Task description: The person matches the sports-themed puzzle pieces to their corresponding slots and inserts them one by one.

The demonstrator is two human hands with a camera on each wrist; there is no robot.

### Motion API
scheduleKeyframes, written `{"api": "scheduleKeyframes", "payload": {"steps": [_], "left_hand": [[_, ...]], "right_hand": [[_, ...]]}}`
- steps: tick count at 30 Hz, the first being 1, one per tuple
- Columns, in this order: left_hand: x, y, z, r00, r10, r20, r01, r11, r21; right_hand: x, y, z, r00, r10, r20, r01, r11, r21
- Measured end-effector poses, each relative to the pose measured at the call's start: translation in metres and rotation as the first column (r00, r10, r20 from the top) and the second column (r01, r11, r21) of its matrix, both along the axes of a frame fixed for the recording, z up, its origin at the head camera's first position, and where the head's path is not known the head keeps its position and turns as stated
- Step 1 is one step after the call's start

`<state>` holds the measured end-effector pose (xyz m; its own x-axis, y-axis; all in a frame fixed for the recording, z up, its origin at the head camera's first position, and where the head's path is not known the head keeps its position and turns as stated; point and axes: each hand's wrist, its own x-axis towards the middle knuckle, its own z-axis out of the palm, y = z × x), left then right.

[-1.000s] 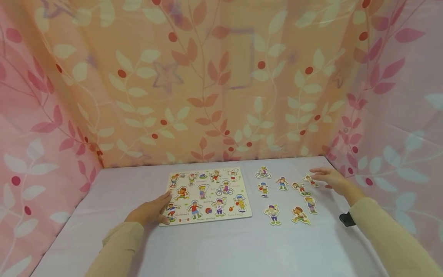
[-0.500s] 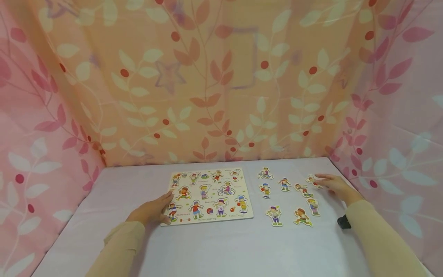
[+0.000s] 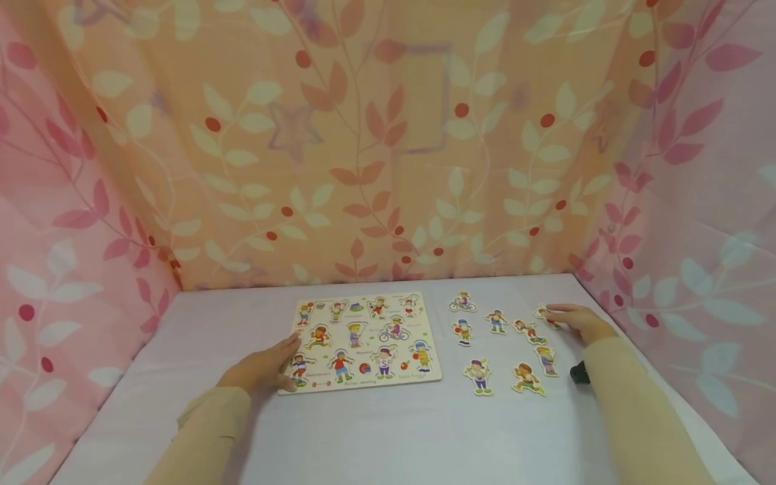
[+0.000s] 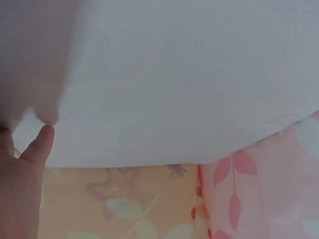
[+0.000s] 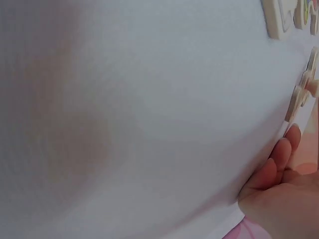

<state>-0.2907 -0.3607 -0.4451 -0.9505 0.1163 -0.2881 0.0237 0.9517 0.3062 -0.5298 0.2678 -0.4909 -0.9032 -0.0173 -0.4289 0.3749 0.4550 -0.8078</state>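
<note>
My left hand (image 3: 263, 367) lies at the left edge of a wooden puzzle board (image 3: 388, 387), fingers extended and thumb by the near corner. The board carries several printed sports figures. In the left wrist view, two fingers of the left hand (image 4: 22, 169) show at the lower left. At the right, my right hand (image 3: 578, 321) pinches a small figure-shaped puzzle piece (image 3: 541, 314) and partly covers it; the thumb's contact is hidden. From the right wrist, that hand (image 5: 279, 184) shows with curled fingers beside wooden piece edges (image 5: 296, 102).
Several loose puzzle pieces lie between the board and my right hand, among them a cyclist (image 3: 463, 302), a runner (image 3: 529, 379) and a baseball figure (image 3: 479, 376). A black object (image 3: 580, 372) sits beside the right sleeve. Patterned curtains (image 3: 376, 168) enclose the white table (image 3: 376, 438).
My right hand and forearm have come left, with the fingers now over the far-right puzzle piece. The left hand and board stay in place; the view shifts slightly.
</note>
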Motion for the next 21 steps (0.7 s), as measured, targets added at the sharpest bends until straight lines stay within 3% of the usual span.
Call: {"api": "scheduleKeyframes", "payload": {"steps": [13, 21], "left_hand": [[-0.002, 0.003, 0.005, 1.0, -0.027, -0.015, 0.027, 1.0, -0.008], [-0.002, 0.006, 0.006, 1.0, -0.021, 0.002, 0.021, 1.0, -0.003]], "right_hand": [[0.012, -0.007, 0.013, 1.0, -0.011, -0.019, 0.011, 1.0, 0.024], [0.013, -0.006, 0.017, 1.0, -0.026, -0.017, 0.028, 0.991, 0.132]]}}
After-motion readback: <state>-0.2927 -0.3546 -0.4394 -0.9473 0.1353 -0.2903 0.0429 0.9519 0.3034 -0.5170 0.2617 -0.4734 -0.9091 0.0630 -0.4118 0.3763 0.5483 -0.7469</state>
